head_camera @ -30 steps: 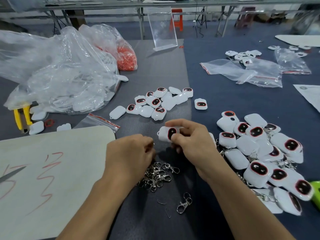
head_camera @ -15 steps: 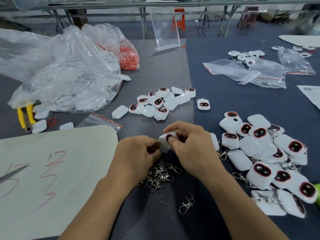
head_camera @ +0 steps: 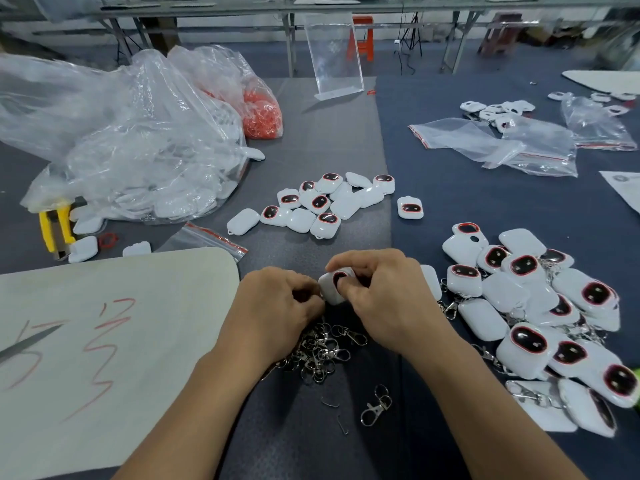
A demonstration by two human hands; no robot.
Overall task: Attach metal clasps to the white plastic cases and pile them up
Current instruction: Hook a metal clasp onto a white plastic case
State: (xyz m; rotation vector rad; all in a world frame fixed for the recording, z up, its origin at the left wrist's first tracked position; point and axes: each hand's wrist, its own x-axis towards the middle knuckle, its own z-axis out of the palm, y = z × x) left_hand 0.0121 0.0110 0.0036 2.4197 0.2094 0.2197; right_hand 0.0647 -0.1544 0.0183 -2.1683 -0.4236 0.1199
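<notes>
Pinching the seemingly light, stiff, slippery white case [head_camera: 333, 288] by its edges, the right hand [head_camera: 388, 299] has a narrow grip. The left hand [head_camera: 277, 306] is curled; its grip I cannot tell.

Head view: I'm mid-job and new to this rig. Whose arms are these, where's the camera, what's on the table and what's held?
No machine: these are a person's bare arms, filmed by one wide-angle camera worn on their head, looking down. The right hand pinches a white case; the left hand curls at its edge, its contents hidden. Below them lies a heap of metal clasps. Cases with clasps pile up at the right; loose cases lie farther off. Plastic bags of parts sit at the left.
</notes>
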